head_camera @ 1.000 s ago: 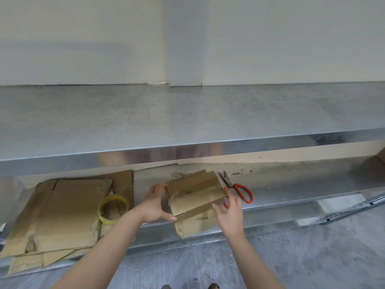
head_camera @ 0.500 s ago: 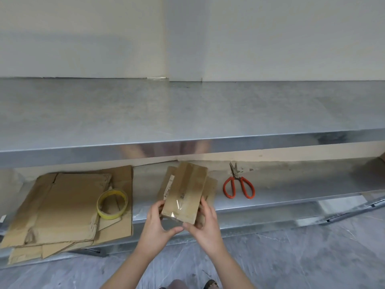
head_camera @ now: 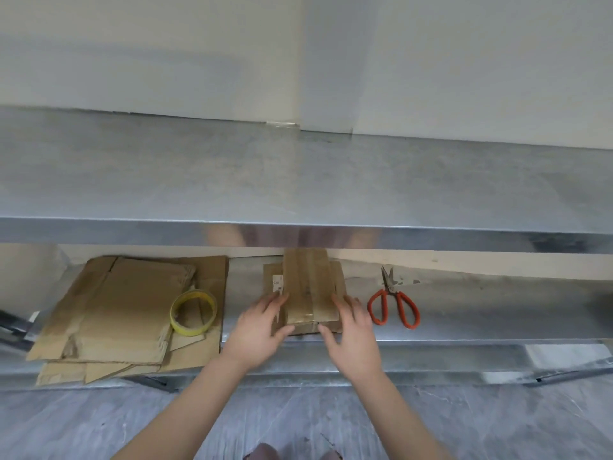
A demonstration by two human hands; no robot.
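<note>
Head view, flat brown cardboard box (head_camera: 310,287), glossy tape strip (head_camera: 300,315), white label (head_camera: 277,283)

Steel shelf (head_camera: 471,315), cardboard pile (head_camera: 122,307), folded boxes (head_camera: 310,287), red scissors (head_camera: 390,287)

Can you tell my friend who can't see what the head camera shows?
A person's left hand and right hand hold a flattened cardboard box on a lower metal shelf. A cardboard stack with a yellow tape roll lies to its left, red-handled scissors to its right.
</note>
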